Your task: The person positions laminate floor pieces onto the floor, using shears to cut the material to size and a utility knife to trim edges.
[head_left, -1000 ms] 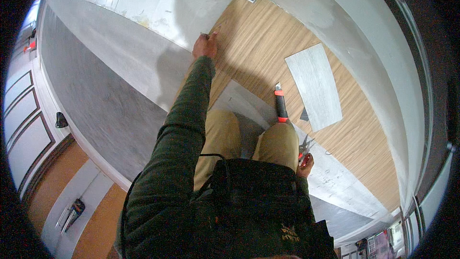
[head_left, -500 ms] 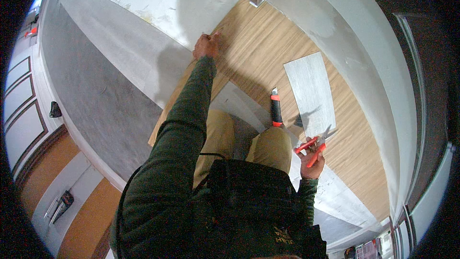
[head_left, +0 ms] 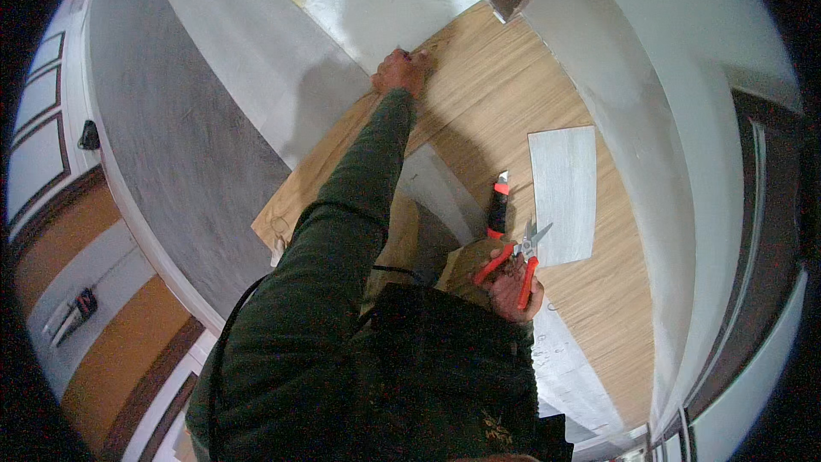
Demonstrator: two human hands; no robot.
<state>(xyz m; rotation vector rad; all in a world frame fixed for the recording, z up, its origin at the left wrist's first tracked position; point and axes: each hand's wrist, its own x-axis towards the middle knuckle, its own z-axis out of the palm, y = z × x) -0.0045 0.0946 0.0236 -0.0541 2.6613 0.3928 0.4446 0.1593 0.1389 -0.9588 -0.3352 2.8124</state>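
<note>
From the person's head, the left camera of a side-by-side pair looks steeply down, its picture upright and unmirrored. The wearer's dark clothing lies nearest the lens, at six o'clock; the left sleeve runs from seven o'clock toward the left hand, farther off at twelve. The right hand sits at four. The wide fisheye spans the wood-patterned floor, bending a pale wall around two o'clock and white panels at nine.
</note>
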